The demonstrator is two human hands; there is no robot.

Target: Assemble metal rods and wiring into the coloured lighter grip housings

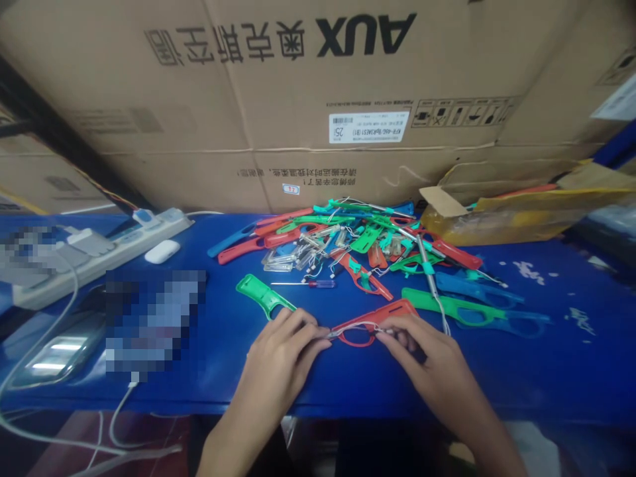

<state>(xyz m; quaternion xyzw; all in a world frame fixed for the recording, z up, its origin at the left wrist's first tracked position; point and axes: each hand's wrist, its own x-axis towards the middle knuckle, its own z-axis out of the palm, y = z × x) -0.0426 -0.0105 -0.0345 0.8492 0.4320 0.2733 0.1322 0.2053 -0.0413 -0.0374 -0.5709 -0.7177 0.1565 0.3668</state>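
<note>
My left hand (288, 348) pinches one end of a thin white wire (365, 324). The other end sits between the fingertips of my right hand (422, 344). Under the wire, between both hands, lies a red plastic lighter casing (395, 309) with an oval finger loop. A green casing (256, 291) lies just beyond my left hand and is partly covered by it. Near my right hand rest a long green casing (450, 306) and a metal tube (428, 268) with a white wire. What exactly the fingertips press on at each wire end is too small to make out.
A heap of coloured casings, clear tanks and wires (322, 242) spreads at the back, with a small screwdriver (322, 283) before it. An open carton (489, 218) stands right. A power strip (144, 232), white earbud case (162, 251) and phone (59, 354) lie left on the blue table.
</note>
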